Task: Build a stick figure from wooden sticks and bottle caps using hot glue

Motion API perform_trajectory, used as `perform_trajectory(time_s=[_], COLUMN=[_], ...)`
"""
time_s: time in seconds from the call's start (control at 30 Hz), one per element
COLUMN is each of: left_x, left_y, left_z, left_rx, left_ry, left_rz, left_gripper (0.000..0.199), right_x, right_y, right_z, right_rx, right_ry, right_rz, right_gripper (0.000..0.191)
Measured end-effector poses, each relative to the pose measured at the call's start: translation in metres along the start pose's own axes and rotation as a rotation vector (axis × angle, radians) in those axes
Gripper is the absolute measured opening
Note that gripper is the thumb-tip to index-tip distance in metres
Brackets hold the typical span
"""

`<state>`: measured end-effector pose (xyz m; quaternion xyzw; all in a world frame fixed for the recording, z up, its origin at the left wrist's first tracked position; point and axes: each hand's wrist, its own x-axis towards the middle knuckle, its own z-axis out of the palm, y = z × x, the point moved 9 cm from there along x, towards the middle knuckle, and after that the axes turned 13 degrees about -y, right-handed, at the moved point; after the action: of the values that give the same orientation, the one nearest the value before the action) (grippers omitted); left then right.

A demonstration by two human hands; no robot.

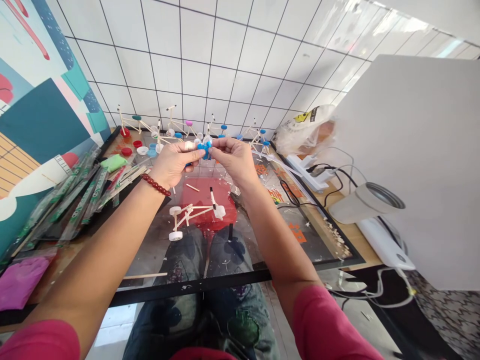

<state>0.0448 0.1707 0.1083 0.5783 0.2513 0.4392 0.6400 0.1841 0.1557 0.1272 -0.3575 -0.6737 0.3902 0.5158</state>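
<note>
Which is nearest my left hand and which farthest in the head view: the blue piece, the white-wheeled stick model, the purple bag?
1. Blue piece: pinched between the left hand and right hand.
2. White-wheeled stick model: on the glass table, below the hands.
3. Purple bag: far left, at the table's near edge.

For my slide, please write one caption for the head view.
Both hands hold a small blue cap above a glass table.
</note>
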Motion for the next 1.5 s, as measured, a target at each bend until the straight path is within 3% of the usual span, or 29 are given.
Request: perform_trajectory(time_s=[0.13,0.33,0.4,0.6,0.73,0.83,0.97,1.03,1.13,1.33,1.5], left_x=[-0.001,-0.005,-0.003,0.002,0.000,0.000,-0.005,-0.007,-0.008,-0.005,-0.005], left_y=[0.000,0.012,0.011,-0.002,-0.005,-0.006,-0.004,-0.002,0.004,0.002,-0.003], left_z=[-0.007,-0.026,-0.027,-0.006,0.001,-0.002,-0.016,-0.017,-0.014,-0.003,-0.005], left_rx=[0.079,0.353,0.343,-0.015,-0.120,-0.076,-0.027,-0.011,-0.011,-0.146,-0.243], left_ry=[0.133,0.359,0.334,0.089,0.047,0.095,0.297,0.343,0.333,0.189,0.195], left_rz=[0.048,0.217,0.214,0.039,0.004,0.006,0.057,0.089,0.131,0.099,0.055], left_gripper=[0.023,0.021,0.023,0.027,0.024,0.020,0.027,0.028,0.025,0.028,0.032], right_x=[0.001,-0.003,-0.004,0.000,0.000,0.000,0.000,-0.001,-0.001,-0.001,0.000], right_y=[-0.006,-0.004,-0.003,0.009,0.014,0.013,0.009,0.007,0.005,0.003,0.002], right_z=[0.011,0.021,0.022,0.006,0.000,0.004,0.016,0.018,0.016,0.008,0.013], right_rx=[-0.013,-0.103,-0.090,0.043,0.044,0.029,0.037,0.060,0.082,0.055,0.100], right_ry=[-0.089,-0.069,-0.045,0.054,0.089,0.057,-0.011,-0.021,-0.002,0.046,-0.007], right_rz=[-0.033,0.024,0.032,0.079,0.079,0.064,0.054,0.047,0.025,-0.016,-0.019], right_gripper=[0.010,0.014,0.012,0.018,0.021,0.020,0.022,0.024,0.025,0.016,0.022])
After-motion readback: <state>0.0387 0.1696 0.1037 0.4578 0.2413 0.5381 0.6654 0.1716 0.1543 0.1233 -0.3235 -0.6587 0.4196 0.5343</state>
